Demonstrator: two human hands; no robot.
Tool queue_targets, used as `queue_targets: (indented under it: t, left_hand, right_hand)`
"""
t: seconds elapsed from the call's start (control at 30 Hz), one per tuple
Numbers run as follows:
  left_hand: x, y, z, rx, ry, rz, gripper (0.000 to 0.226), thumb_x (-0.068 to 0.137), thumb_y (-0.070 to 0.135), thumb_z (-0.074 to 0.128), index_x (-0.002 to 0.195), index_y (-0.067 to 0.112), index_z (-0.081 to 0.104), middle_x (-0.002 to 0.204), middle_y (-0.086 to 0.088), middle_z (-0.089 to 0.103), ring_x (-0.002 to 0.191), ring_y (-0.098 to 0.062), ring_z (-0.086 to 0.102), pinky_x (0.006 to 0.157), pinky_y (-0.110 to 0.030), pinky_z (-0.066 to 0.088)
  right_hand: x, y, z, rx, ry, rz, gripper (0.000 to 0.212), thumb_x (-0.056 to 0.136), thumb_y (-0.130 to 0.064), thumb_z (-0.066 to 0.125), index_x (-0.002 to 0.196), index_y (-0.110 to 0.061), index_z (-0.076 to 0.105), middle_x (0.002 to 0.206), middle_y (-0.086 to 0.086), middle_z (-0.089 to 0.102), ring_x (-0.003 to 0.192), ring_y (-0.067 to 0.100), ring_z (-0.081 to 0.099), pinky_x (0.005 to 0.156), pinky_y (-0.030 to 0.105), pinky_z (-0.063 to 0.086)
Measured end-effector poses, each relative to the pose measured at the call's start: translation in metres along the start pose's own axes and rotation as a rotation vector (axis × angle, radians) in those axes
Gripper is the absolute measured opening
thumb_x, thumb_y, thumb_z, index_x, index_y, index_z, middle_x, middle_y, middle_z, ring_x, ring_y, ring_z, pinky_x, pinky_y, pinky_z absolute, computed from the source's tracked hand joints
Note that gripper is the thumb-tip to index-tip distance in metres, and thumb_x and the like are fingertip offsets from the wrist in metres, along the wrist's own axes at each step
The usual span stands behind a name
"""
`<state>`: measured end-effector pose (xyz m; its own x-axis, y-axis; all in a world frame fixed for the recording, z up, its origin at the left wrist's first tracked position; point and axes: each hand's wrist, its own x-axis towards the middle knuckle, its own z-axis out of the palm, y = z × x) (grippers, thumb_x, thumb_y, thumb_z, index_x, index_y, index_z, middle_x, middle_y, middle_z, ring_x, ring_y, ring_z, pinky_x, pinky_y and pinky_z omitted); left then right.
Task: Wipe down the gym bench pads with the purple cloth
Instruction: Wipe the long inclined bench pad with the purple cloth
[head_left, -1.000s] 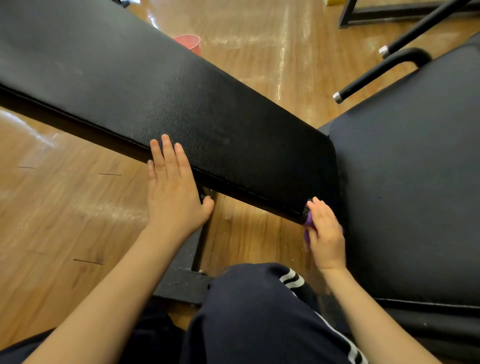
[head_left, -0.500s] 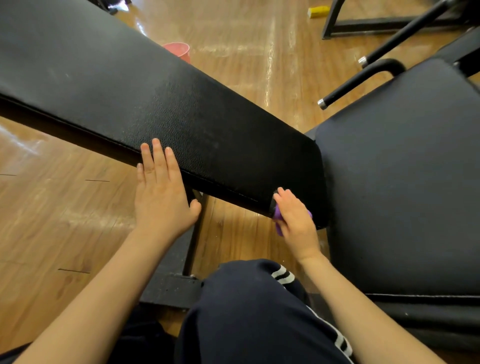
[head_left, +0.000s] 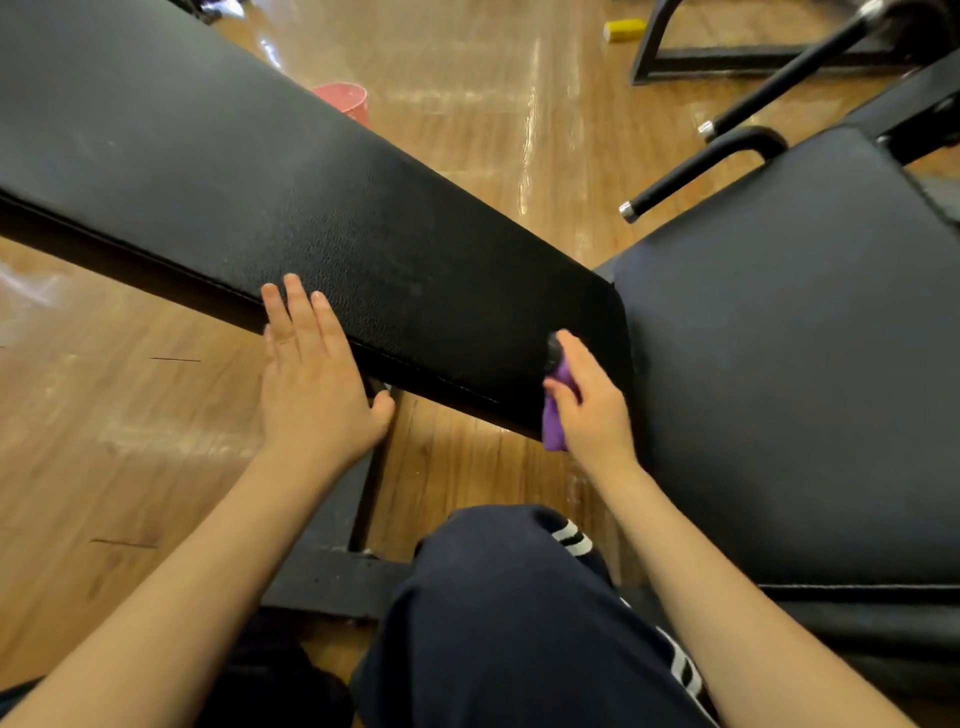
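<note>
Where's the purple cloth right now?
In the head view, the purple cloth is in the right hand, pressed against the near edge of the long bench pad, by its corner.

A gym, it seems — black padded bench pads (head_left: 363, 218) on steel frames, chrome-tipped handle bars (head_left: 696, 166) and a glossy wooden floor (head_left: 493, 119) point that way.

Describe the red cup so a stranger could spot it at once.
Start at the long bench pad running across the floor. Just past its far edge, a small cup peeks out, partly hidden. It is the only red thing; the other small floor item is a yellow block.
</note>
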<state>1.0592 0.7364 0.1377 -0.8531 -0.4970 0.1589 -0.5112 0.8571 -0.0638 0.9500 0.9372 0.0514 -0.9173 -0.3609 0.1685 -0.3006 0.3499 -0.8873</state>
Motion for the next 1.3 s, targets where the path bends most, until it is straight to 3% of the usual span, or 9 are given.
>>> queue_targets:
  t: [0.1,0.17,0.33,0.47,0.7,0.83,1.0,1.1,1.3]
  left_hand:
    - [-0.001,0.0,-0.001,0.002,-0.009,-0.002,0.109,0.08,0.044,0.065,0.147,-0.008,-0.004,0.154,-0.028,-0.013,0.142,-0.04,-0.017,0.117,-0.045,0.0]
    - [-0.001,-0.001,-0.001,-0.004,-0.008,0.0,0.108,0.081,0.044,0.064,0.147,-0.007,-0.005,0.154,-0.027,-0.014,0.142,-0.039,-0.018,0.117,-0.044,-0.001]
    - [-0.001,-0.001,0.0,-0.016,0.001,0.001,0.109,0.08,0.044,0.065,0.147,-0.007,-0.004,0.155,-0.027,-0.013,0.143,-0.039,-0.017,0.117,-0.044,0.0]
    - [-0.001,0.0,0.0,-0.025,0.016,0.003,0.108,0.08,0.044,0.064,0.147,-0.008,-0.003,0.155,-0.028,-0.012,0.143,-0.039,-0.016,0.117,-0.045,0.002]
    - [0.0,0.001,-0.002,0.005,-0.035,-0.027,0.108,0.086,0.061,0.049,0.146,-0.006,-0.011,0.153,-0.026,-0.02,0.142,-0.038,-0.021,0.117,-0.044,0.0]
    - [-0.001,-0.003,0.0,-0.012,-0.026,-0.013,0.106,0.089,0.061,0.045,0.145,-0.004,-0.018,0.153,-0.024,-0.022,0.141,-0.036,-0.024,0.117,-0.043,-0.002]
    - [-0.001,-0.003,0.004,-0.061,0.042,0.009,0.106,0.086,0.062,0.045,0.145,-0.007,-0.01,0.154,-0.027,-0.015,0.142,-0.039,-0.02,0.115,-0.044,-0.003]
    - [-0.001,0.0,0.005,-0.063,0.061,-0.005,0.105,0.084,0.063,0.043,0.146,-0.01,-0.001,0.154,-0.029,-0.01,0.142,-0.04,-0.017,0.11,-0.043,-0.005]
    - [-0.001,0.004,0.005,-0.04,0.036,-0.037,0.105,0.087,0.064,0.038,0.145,-0.009,-0.009,0.153,-0.028,-0.017,0.142,-0.04,-0.02,0.116,-0.045,-0.001]
  right_hand:
    - [0.004,-0.011,0.028,-0.159,-0.169,-0.156,0.052,0.094,-0.014,0.05,0.143,-0.018,0.031,0.148,-0.002,0.033,0.132,0.0,0.02,0.108,0.02,0.021]
    - [0.001,0.002,0.03,-0.19,-0.164,-0.151,0.052,0.095,-0.015,0.049,0.144,-0.018,0.03,0.149,-0.003,0.032,0.134,0.002,0.021,0.107,0.02,0.022]
    - [-0.016,0.054,-0.008,-0.096,-0.071,0.202,0.051,0.097,-0.013,0.043,0.145,-0.022,0.028,0.15,-0.005,0.03,0.137,0.013,0.029,0.107,0.028,0.027]
    - [-0.007,0.048,-0.014,-0.08,-0.051,0.283,0.047,0.099,-0.016,0.039,0.145,-0.018,0.029,0.146,0.003,0.038,0.131,0.019,0.038,0.101,0.025,0.032]
    - [0.041,-0.083,0.059,-0.079,-0.324,-0.328,0.047,0.095,-0.01,0.047,0.141,-0.014,0.036,0.148,0.0,0.035,0.138,0.008,0.022,0.106,0.01,0.013]
    - [0.042,-0.073,0.068,-0.122,-0.361,-0.456,0.051,0.092,-0.009,0.052,0.141,-0.012,0.036,0.148,-0.002,0.03,0.136,0.003,0.016,0.107,0.004,0.007]
    - [0.032,-0.023,0.042,-0.034,-0.276,-0.213,0.052,0.093,-0.005,0.048,0.138,-0.026,0.03,0.141,-0.017,0.027,0.133,-0.003,0.02,0.105,0.002,0.012]
    - [0.02,0.018,0.017,-0.008,-0.222,-0.026,0.052,0.094,-0.004,0.047,0.14,-0.024,0.033,0.142,-0.015,0.031,0.134,0.002,0.027,0.101,0.0,0.018]
    - [-0.001,0.08,-0.029,-0.039,0.009,0.398,0.046,0.097,-0.009,0.044,0.142,-0.012,0.036,0.147,0.001,0.037,0.133,0.016,0.035,0.094,0.01,0.023]
